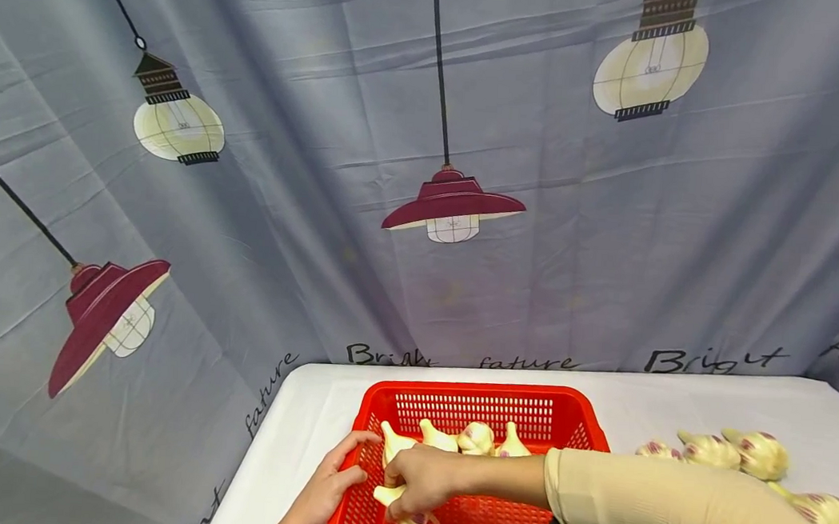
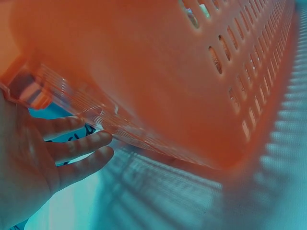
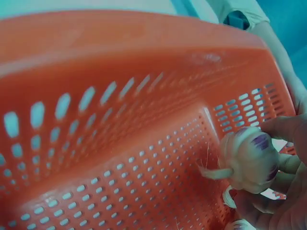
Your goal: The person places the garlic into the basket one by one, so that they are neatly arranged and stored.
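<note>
A red plastic basket (image 1: 476,390) with slotted walls stands on the white table. My left hand (image 1: 325,485) holds its left rim, thumb and index finger at the edge. Three fingers (image 2: 81,147) of that hand extend along the outer wall in the left wrist view. Inside the basket, near its left side, my right hand (image 1: 429,481) grips a garlic bulb (image 3: 252,158) with purple streaks, its stem pointing left in the head view. Behind this hand several pale garlic bulbs (image 1: 477,439) form a row along the far part of the basket.
On the white table (image 1: 707,400), right of the basket, lie several more garlic bulbs (image 1: 761,456), partly behind the right sleeve (image 1: 636,492). A grey curtain (image 1: 532,301) printed with lamps hangs behind the table and along its left side.
</note>
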The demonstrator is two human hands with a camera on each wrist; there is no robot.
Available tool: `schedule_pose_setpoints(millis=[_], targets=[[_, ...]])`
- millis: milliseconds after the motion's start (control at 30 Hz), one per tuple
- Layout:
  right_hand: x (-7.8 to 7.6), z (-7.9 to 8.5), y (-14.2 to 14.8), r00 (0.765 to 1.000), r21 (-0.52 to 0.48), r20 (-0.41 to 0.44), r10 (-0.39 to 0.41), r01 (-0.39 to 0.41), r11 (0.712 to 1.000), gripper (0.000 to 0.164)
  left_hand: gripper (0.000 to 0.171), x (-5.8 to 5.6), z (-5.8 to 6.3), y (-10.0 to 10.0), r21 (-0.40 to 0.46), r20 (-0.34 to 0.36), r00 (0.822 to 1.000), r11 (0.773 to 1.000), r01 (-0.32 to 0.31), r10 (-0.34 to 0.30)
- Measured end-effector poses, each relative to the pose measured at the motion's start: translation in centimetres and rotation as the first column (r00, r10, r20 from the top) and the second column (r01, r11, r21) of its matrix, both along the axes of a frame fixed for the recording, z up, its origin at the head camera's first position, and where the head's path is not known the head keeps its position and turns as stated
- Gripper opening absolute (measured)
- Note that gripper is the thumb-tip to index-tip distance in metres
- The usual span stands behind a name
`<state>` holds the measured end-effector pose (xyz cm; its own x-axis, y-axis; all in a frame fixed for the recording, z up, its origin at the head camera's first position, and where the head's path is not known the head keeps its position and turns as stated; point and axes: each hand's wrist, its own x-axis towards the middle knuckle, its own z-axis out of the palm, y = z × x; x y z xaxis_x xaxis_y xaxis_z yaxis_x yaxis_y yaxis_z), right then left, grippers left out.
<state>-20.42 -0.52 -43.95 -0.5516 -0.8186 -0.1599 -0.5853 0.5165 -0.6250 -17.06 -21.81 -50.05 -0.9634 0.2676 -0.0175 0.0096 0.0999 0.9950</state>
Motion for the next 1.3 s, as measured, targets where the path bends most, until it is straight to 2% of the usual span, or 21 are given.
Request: schedule_pose_setpoints(millis=[367, 633, 867, 1133, 1300], targets=[[-0.1, -1.2, -0.8, 0.995, 0.044, -0.087, 0.052, -0.048, 0.998, 0.032, 0.051, 0.0, -0.2, 0.3, 0.000, -0.018, 1.000, 1.000, 0.011, -0.011], [-0.1, -2.1, -1.1, 0.986, 0.003, -0.166, 0.002, -0.002, 1.000, 0.032, 0.052, 0.0, -0.2, 0.5, 0.004, -0.001, 1.000, 1.000, 0.012, -0.012], [-0.2, -2.5, -1.5, 0.949, 0.025, -0.313, -0.035, 0.046, 0.999, 0.034, 0.052, -0.1, 0.0, 0.5, 0.009, -0.002, 1.000, 1.000, 0.016, -0.016], [-0.6, -2.2, -2.1, 0.915, 0.002, -0.404, -0.020, 0.022, 1.000, 0.038, 0.050, -0.1, -0.1, 0.0, -0.022, -0.014, 1.000, 1.000, -0.001, 0.001], [-0.9, -2.2, -2.5, 0.891, 0.010, -0.454, -0.021, 0.029, 1.000, 0.030, 0.049, -0.2, -0.2, -0.2, -0.003, -0.043, 0.999, 1.000, 0.020, -0.020]])
